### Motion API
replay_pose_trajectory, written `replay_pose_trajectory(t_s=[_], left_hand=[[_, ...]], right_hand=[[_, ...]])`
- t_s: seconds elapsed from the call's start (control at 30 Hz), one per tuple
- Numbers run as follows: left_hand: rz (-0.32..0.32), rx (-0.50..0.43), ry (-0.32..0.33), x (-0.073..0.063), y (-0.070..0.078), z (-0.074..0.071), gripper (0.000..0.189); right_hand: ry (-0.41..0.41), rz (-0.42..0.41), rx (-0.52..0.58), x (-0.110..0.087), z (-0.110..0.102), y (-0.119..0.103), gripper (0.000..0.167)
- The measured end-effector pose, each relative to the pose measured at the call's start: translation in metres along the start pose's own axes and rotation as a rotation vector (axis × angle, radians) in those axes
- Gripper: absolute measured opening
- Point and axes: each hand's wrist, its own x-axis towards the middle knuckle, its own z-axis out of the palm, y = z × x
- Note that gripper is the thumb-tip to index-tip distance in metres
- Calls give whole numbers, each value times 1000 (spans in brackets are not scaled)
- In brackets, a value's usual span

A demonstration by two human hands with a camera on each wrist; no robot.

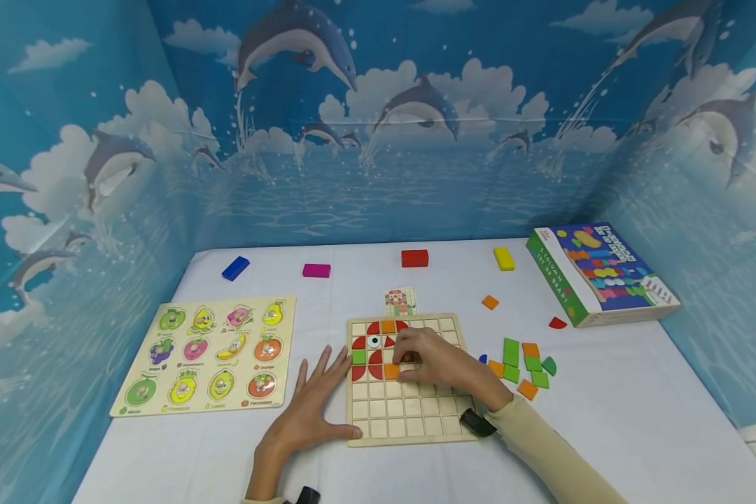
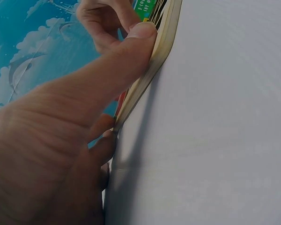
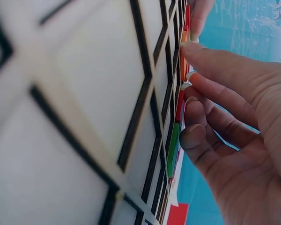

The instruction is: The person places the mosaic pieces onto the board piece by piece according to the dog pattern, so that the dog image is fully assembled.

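A wooden grid board (image 1: 404, 426) lies on the white table, its upper left cells filled with red, green and orange tiles. My right hand (image 1: 435, 358) is over the board with curled fingers. Its thumb and index finger pinch an orange square tile (image 1: 391, 372) that lies in a cell; the right wrist view shows both fingertips at this orange tile (image 3: 183, 58). My left hand (image 1: 311, 409) has spread fingers along the board's left edge. Its thumb (image 2: 136, 44) touches the board's edge near the lower left corner. The right hand hides some cells.
Loose green tiles (image 1: 511, 351), orange tiles and a red piece (image 1: 557, 323) lie right of the board. Behind it is a pattern card (image 1: 400, 302). A fruit puzzle board (image 1: 204, 357) lies left, a box (image 1: 601, 273) right. Several coloured blocks, one red block (image 1: 414, 258), line the back.
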Motion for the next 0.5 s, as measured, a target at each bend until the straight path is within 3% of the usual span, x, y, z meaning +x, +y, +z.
replay_pose_trajectory(t_s=[0.2,0.5], left_hand=[[-30,-3,-24,0,-1,-1,125],[-25,6,-29,0,-1,0,126]], right_hand=[[-5,-16,29,2,1,4,11],[-16,-50,61,-1,-4,6,11]])
